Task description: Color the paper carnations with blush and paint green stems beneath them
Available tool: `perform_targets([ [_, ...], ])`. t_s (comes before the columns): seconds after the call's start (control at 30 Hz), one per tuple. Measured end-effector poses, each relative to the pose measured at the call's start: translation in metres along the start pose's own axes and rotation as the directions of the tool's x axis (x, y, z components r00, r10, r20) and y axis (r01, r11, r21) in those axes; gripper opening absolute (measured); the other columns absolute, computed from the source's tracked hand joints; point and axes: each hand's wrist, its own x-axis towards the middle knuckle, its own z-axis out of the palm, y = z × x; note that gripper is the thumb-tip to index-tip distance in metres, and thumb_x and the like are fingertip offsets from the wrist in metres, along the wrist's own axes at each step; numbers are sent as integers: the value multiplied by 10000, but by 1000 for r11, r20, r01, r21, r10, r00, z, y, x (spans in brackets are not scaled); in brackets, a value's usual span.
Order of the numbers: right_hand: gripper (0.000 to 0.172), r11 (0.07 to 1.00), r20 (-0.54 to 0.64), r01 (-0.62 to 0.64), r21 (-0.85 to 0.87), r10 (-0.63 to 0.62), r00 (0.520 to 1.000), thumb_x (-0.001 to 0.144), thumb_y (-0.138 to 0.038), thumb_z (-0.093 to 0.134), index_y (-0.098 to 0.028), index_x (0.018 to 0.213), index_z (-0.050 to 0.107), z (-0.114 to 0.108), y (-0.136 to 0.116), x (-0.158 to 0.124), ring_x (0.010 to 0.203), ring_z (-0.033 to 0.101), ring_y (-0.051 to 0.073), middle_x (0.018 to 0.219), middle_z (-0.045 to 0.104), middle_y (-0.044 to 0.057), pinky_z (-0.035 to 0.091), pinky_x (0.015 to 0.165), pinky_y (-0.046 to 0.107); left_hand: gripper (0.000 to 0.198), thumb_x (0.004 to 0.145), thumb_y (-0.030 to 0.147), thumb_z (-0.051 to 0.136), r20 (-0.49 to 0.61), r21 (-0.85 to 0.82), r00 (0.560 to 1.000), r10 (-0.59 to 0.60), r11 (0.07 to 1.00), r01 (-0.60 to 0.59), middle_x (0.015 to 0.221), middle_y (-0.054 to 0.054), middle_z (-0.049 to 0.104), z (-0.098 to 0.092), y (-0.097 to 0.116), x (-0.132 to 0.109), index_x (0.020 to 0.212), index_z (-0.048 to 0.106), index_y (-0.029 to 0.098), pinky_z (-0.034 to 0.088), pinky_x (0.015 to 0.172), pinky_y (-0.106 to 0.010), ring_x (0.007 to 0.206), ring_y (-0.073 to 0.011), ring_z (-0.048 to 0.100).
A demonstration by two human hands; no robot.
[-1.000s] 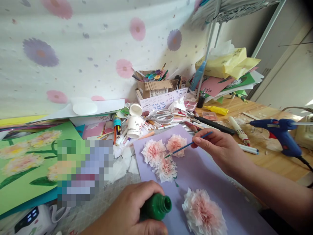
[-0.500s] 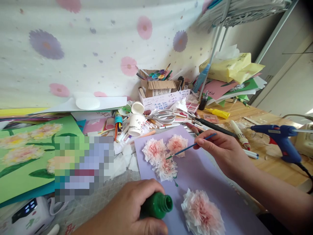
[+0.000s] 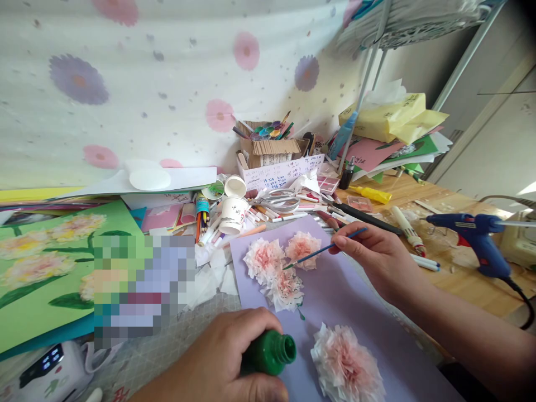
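Note:
My left hand is wrapped round a green paint bottle, which has no cap and tilts with its mouth to the right. Between the fingertips of my right hand is a thin blue paintbrush. Its green-wet tip reaches the pink and white paper flowers clustered on a purple sheet; whether it touches them I cannot tell. Below that cluster is a small green painted mark. A larger paper flower lies nearer to me on the same sheet.
A green flower picture lies at left, beside a blurred patch. Behind the sheet are paper cups, scissors and many pens. A blue glue gun stands at right, and a white device with a display at lower left.
The brush tip has shifted slightly up and left near the flower cluster. My left hand and the bottle stay almost where they were. The view has turned a little.

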Motion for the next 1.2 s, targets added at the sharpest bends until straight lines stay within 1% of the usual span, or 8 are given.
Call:
perform_targets([
  [0.13, 302, 1000, 21, 1, 11, -1, 1000, 766, -511, 745, -225, 720, 659, 2, 1, 1, 656, 642, 183, 654, 701, 21, 509, 670, 305, 589, 753, 818, 559, 8, 8, 1000, 14, 1000, -14, 769, 43, 586, 2, 1, 0, 860, 641, 245, 382, 629, -221, 691, -166, 533],
  [0.27, 315, 1000, 6, 0, -25, 0, 1000, 767, -527, 730, -228, 712, 646, 6, -2, 1, 647, 652, 191, 657, 701, 25, 521, 653, 315, 598, 743, 833, 559, -3, -2, 1000, 17, 1000, -17, 754, 54, 577, 3, -1, 0, 854, 643, 251, 380, 630, -221, 680, -159, 523],
  [0.43, 300, 1000, -21, 4, 17, -4, 1000, 753, -498, 742, -218, 714, 642, 7, -2, 2, 638, 653, 185, 649, 706, 22, 513, 655, 313, 490, 788, 742, 621, -7, -14, 1000, 26, 1000, -26, 765, 71, 565, 2, -3, -3, 887, 639, 261, 374, 654, -214, 684, -148, 504],
  [0.53, 267, 999, 7, -7, 39, 6, 1000, 771, -461, 739, -212, 728, 655, 5, 0, 1, 646, 654, 181, 656, 710, 23, 507, 654, 306, 447, 800, 698, 650, -3, -13, 1000, 19, 1000, -19, 779, 71, 571, 2, -5, -4, 899, 642, 262, 377, 664, -211, 700, -149, 511],
  [0.63, 258, 999, 23, -22, 26, 21, 1000, 773, -454, 739, -213, 727, 660, 4, 1, 1, 650, 659, 186, 652, 711, 24, 510, 647, 308, 465, 795, 718, 638, 1, -2, 1000, 25, 1000, -25, 779, 73, 576, 1, -5, -3, 908, 644, 266, 384, 665, -209, 701, -147, 521],
  [0.77, 271, 1000, -5, -11, 25, 11, 1000, 770, -471, 739, -217, 732, 654, 6, 2, 3, 651, 674, 192, 657, 720, 25, 518, 660, 317, 507, 798, 757, 594, -9, 38, 999, 33, 999, -32, 769, 64, 585, 1, -3, -1, 902, 643, 263, 394, 659, -214, 690, -152, 526],
  [1.0, 267, 997, 35, -37, 69, 35, 999, 779, -485, 739, -236, 719, 662, 4, 5, 4, 859, 724, 262, 673, 729, 40, 527, 742, 347, 497, 803, 756, 574, -21, 77, 999, 50, 996, -48, 730, 54, 594, 1, 0, -2, 850, 632, 265, 428, 644, -215, 650, -154, 520],
  [1.2, 263, 994, 27, -59, 91, 57, 998, 792, -464, 734, -220, 726, 662, 4, 10, 5, 700, 697, 205, 676, 722, 31, 517, 701, 331, 466, 813, 722, 596, -30, 91, 998, 51, 995, -48, 723, 54, 594, 1, -1, -3, 859, 635, 260, 433, 646, -219, 647, -155, 525],
])
